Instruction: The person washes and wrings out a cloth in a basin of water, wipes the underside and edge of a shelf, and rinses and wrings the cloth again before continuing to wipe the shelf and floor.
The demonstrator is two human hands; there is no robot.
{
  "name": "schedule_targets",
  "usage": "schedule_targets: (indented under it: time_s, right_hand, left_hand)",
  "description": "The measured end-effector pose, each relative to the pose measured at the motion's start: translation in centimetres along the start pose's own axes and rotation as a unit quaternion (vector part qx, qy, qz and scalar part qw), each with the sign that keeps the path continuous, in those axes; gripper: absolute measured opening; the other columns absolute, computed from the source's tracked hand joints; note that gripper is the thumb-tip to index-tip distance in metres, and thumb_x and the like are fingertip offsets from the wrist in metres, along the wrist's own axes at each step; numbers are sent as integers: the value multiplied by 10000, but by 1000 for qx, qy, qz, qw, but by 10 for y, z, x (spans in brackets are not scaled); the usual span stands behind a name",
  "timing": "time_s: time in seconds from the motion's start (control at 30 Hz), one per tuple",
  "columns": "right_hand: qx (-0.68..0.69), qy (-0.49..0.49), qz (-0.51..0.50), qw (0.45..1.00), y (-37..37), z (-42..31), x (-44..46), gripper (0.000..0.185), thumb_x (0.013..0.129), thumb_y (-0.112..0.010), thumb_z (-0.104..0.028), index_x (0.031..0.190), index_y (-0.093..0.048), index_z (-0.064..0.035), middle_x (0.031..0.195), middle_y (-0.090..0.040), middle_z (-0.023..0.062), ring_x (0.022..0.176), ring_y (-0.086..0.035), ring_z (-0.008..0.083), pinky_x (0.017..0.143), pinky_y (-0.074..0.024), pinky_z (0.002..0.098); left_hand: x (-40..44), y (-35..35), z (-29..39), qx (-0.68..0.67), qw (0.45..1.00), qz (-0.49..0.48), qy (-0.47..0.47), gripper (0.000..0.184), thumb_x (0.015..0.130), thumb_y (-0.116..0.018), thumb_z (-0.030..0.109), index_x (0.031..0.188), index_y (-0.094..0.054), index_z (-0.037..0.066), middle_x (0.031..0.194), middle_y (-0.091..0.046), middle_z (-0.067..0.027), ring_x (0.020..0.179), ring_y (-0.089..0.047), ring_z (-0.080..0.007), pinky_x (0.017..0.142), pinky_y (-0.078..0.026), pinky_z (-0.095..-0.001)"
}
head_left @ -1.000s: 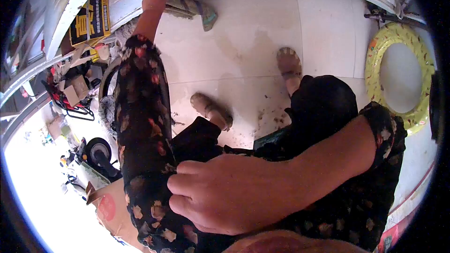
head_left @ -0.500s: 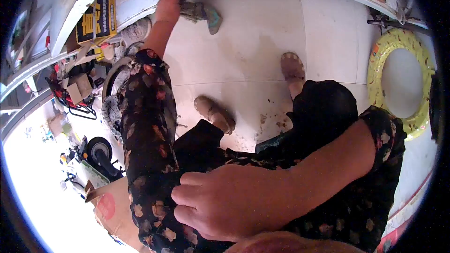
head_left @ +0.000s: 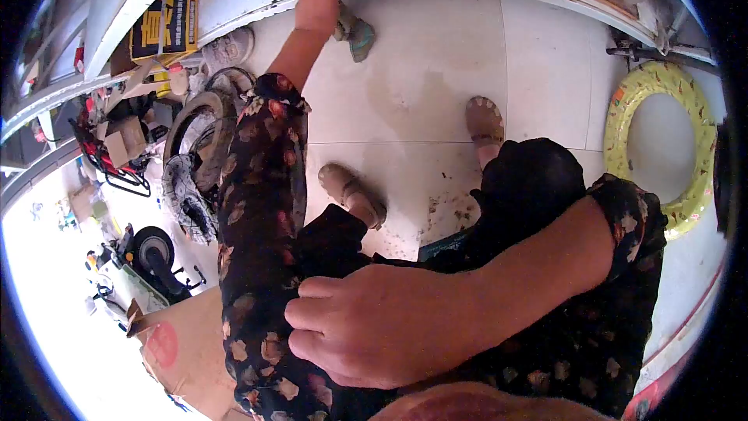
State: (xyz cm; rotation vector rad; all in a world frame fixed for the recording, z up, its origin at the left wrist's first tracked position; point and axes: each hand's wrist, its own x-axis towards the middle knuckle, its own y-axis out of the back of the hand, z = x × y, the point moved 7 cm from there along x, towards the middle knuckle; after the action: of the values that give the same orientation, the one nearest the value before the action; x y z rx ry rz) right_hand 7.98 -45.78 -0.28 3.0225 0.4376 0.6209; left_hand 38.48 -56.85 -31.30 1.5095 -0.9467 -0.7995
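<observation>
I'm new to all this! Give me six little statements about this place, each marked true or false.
1. A yellow ring is at the picture's right. True.
2. The person is barefoot. False: brown shoes are on the feet.
3. The left hand is at the white edge. True.
4. The right hand is gripping the yellow ring. False: it is near the left sleeve.
5. The cardboard box has a red mark. True.
6. The black-and-yellow box is at lower right. False: upper left.
</observation>
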Motion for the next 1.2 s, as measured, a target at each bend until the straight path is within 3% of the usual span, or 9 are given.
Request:
schedule_targets:
  time_s: [0.13, 0.3, 0.33, 0.37, 0.43, 0.5, 0.77, 0.97, 1.2]
  right_hand:
    - [7, 2, 18, 1000, 2, 3, 2, 176, 734, -627, -176, 744, -525, -33, 766, -446, 59, 747, -497, 185, 528, -451, 262]
    - [-32, 2, -7, 999, 9, -3, -3, 182, 736, -621, -180, 753, -535, -20, 766, -457, 56, 744, -493, 176, 518, -456, 254]
    - [-44, 18, -17, 999, 12, -6, -2, 185, 735, -618, -181, 758, -537, -16, 770, -460, 55, 748, -494, 174, 517, -460, 253]
    - [-55, 33, -30, 997, 12, -7, -2, 188, 733, -615, -182, 763, -538, -12, 774, -463, 54, 751, -495, 173, 516, -463, 252]
    - [-35, 15, -22, 999, 11, -2, -1, 186, 725, -608, -181, 760, -540, -11, 774, -463, 50, 756, -495, 171, 512, -465, 247]
    - [-39, 8, -10, 999, 10, 0, 0, 182, 720, -603, -179, 754, -542, -11, 771, -463, 47, 757, -495, 169, 511, -464, 242]
    - [8, -16, -20, 1000, 12, 8, -3, 159, 750, -603, -160, 711, -549, -16, 786, -475, 57, 823, -506, 190, 609, -490, 287]
    - [36, -17, 8, 999, 10, 8, -1, 161, 749, -600, -151, 700, -534, -12, 781, -470, 57, 817, -503, 188, 609, -490, 289]
    - [-64, -2, -45, 997, -5, 1, 3, 160, 735, -595, -176, 780, -549, -29, 784, -461, 48, 741, -487, 162, 518, -454, 239]
  left_hand:
    - [1, -7, -54, -64, 990, -12, 128, 193, 804, -545, 120, 958, -648, 66, 916, -640, -213, 862, -632, -376, 765, -510, -479]
    - [-57, -1, -98, -147, 920, 270, 242, 233, 797, -609, 151, 1008, -679, 81, 816, -653, -208, 735, -648, -364, 658, -517, -436]
    - [-73, -11, -97, -224, 883, 333, 244, 250, 779, -632, 98, 1011, -675, 16, 764, -669, -180, 650, -655, -288, 620, -517, -396]
    - [-86, -1, -72, -399, 797, 306, 335, 155, 828, -539, -3, 895, -663, -66, 785, -659, -149, 681, -624, -238, 652, -518, -362]
    - [-93, -24, -42, -593, 638, 323, 370, 179, 872, -517, -9, 985, -647, -57, 868, -657, -99, 727, -606, -167, 672, -530, -338]
    - [-83, -59, -18, -755, 477, 289, 344, 226, 878, -504, -31, 1082, -601, -25, 984, -638, -107, 808, -621, -196, 734, -531, -341]
    - [-57, -75, 36, -924, 138, 241, 263, 281, 805, -469, 13, 1077, -535, -14, 997, -601, -141, 935, -605, -310, 846, -507, -428]
    - [-74, -69, 38, -846, 368, 247, 298, 341, 805, -446, 72, 1130, -505, -15, 1096, -587, -167, 1048, -568, -326, 954, -455, -462]
    - [-119, -31, 37, -927, 235, 145, 255, 366, 868, -432, 146, 1187, -502, -17, 1213, -567, -170, 1118, -547, -329, 994, -415, -481]
